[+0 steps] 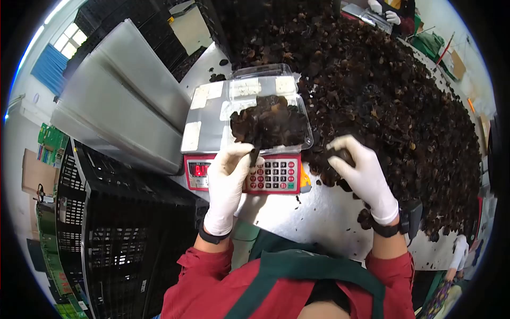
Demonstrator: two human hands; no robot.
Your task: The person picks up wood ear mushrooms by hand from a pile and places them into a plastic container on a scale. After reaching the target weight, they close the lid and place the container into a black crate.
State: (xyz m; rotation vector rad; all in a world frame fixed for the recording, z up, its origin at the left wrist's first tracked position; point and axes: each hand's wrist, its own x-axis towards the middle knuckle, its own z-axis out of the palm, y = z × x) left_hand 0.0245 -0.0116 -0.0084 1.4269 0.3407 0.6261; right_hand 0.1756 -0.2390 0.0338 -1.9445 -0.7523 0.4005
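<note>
My left hand (223, 186), in a white glove, pinches a small dark piece of dried wood ear mushroom (254, 157) in front of the scale's keypad. At the edge of the heap, my gloved right hand (365, 173) curls its fingers round another dark wood ear mushroom piece (342, 154). On the red-fronted digital scale (192, 182) sits an open clear plastic box (306, 139) holding wood ear mushrooms (270, 125). The red display (200, 169) is partly covered by my left hand.
A large heap of wood ear mushrooms (382, 106) spreads over the metal table (319, 212) on the right. Stacked clear plastic boxes (122, 95) stand left of the scale, with black crates (127, 239) below. Other people's gloved hands (392, 17) show at the far edge and lower right.
</note>
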